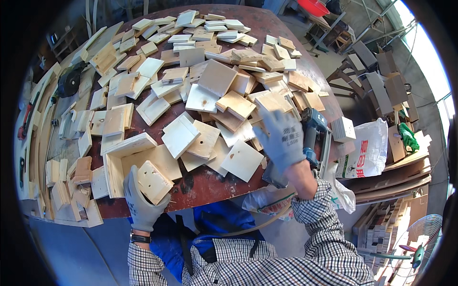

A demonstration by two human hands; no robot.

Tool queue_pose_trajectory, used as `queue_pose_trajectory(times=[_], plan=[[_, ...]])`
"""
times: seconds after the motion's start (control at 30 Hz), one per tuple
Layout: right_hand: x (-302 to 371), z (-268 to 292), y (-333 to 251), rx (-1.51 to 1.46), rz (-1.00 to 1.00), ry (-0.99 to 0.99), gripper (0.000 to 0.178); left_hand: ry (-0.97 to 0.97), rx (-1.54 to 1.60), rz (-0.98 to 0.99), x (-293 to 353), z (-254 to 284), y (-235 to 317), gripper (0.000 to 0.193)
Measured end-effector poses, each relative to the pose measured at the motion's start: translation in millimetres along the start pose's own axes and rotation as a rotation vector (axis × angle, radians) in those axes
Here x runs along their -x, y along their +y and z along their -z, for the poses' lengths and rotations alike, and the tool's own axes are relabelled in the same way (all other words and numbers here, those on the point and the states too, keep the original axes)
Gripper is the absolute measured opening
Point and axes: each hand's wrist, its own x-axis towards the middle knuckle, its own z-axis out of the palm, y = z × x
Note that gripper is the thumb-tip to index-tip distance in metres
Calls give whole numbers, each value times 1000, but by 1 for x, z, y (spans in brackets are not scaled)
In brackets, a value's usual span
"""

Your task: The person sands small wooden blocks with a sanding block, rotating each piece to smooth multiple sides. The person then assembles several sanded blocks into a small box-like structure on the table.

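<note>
My left hand (142, 200), in a pale grey work glove, is closed round a small wooden block (155, 183) with dark holes in its face. Behind that block, an open wooden frame of joined boards (125, 151) rests at the table's near edge, close against the glove. My right hand (282, 139), gloved too, hangs over the near right of the pile with fingers stretched out and slightly blurred; nothing shows in it. Just right of it is a blue nail gun (311, 138), partly hidden by the hand. Square boards (242, 160) lie between my hands.
Loose wooden pieces (193, 56) are heaped across the dark red table (200, 194). Long strips (40, 143) and a black tool (69, 80) lie left. Right are a white sack (365, 148), stacked boards (396, 178) and a fan (420, 252). A hose (267, 223) crosses below the table edge.
</note>
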Motion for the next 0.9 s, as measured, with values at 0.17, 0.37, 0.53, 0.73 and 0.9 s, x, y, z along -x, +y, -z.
queue_pose_trajectory(times=[0.17, 0.37, 0.53, 0.73, 0.9], plan=[[-31, -13, 51, 281, -100, 20, 61, 11, -2, -15, -2, -1, 0, 118], [-28, -6, 70, 88, -86, 50, 38, -11, 24, 28, 0, -2, -1, 120], [-16, 36, 40, -1119, -464, 168, 33, -10, 18, 38, -1, 0, 2, 120], [-12, 9, 43, -1075, -512, -94, 39, 4, 36, 4, 0, 0, -1, 119], [-9, -12, 48, -504, -323, 101, 35, 10, 62, -37, 2, 2, -3, 119]])
